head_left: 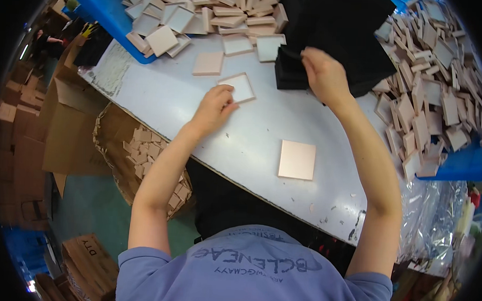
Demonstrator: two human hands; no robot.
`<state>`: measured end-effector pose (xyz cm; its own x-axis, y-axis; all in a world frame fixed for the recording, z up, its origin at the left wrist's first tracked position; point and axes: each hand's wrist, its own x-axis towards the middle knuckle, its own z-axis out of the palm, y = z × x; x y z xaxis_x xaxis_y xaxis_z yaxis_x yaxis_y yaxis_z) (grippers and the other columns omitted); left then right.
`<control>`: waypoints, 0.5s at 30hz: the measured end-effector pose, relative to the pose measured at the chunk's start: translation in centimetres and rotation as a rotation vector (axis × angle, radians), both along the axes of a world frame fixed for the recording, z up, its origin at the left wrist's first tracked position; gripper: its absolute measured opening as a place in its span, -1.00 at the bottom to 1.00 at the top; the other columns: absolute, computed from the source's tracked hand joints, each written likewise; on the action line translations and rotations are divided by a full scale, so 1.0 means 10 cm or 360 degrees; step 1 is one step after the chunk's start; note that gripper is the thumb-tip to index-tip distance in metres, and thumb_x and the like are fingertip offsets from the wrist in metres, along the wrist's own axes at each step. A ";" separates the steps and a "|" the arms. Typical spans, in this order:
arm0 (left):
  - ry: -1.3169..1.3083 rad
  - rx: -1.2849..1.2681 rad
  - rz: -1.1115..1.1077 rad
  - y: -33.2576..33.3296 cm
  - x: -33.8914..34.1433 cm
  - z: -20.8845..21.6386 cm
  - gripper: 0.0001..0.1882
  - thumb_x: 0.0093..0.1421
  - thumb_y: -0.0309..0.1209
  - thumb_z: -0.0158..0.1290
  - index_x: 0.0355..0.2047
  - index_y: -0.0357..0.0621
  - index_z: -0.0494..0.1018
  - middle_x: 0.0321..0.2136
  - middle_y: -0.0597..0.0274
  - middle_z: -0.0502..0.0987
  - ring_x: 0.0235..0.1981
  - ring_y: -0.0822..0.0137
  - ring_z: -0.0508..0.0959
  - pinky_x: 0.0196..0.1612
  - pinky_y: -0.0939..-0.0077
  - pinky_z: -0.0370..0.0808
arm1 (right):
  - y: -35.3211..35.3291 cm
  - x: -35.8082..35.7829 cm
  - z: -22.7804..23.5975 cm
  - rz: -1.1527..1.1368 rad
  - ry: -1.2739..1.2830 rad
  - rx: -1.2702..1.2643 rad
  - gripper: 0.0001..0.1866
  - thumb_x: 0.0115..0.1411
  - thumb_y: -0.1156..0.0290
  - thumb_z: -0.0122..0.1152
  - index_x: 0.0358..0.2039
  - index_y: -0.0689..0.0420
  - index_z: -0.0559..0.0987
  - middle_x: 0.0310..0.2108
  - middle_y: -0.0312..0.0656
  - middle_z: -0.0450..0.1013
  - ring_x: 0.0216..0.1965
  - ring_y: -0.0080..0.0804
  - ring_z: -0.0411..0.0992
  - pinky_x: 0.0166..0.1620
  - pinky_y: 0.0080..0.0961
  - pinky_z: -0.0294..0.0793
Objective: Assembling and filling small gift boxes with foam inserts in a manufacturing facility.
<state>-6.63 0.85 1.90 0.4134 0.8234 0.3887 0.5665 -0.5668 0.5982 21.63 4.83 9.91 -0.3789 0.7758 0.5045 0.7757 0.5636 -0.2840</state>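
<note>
My left hand (215, 110) has its fingers closed on the near-left edge of a shallow square box half (241, 88), which lies open side up on the table. At the black stack, my right hand (327, 78) pinches the edge of a thin black sheet (291, 56), apparently soft foam or cloth. More black pieces (340, 26) are stacked high behind and beside that hand. A pale pink square box (297, 160) lies flat between my forearms. Another pink square piece (208, 63) rests just beyond my left hand, near two open box halves (238, 44).
Loose pink box pieces (247, 13) are heaped at the back, beside a blue bin (115, 24). A second heap (424, 88) spreads along the right, over another blue bin (458, 162). Below the left table edge stands a carton (109, 139) holding several pieces. Clear plastic (426, 212) hangs at the right.
</note>
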 end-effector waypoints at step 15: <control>-0.0260 -0.0156 -0.0457 -1.10 1.09 0.07 -0.53 -0.19 -0.36 0.33 -0.38 -0.14 0.26 0.11 -0.25 0.15 0.08 -0.14 0.24 0.09 0.15 0.18 | -1.84 0.36 -0.29 0.0332 -0.0247 0.0063 -0.79 -0.21 0.45 0.16 -0.46 0.12 0.55 -0.52 -0.34 0.34 -0.52 -0.45 0.30 -0.44 -0.51 0.25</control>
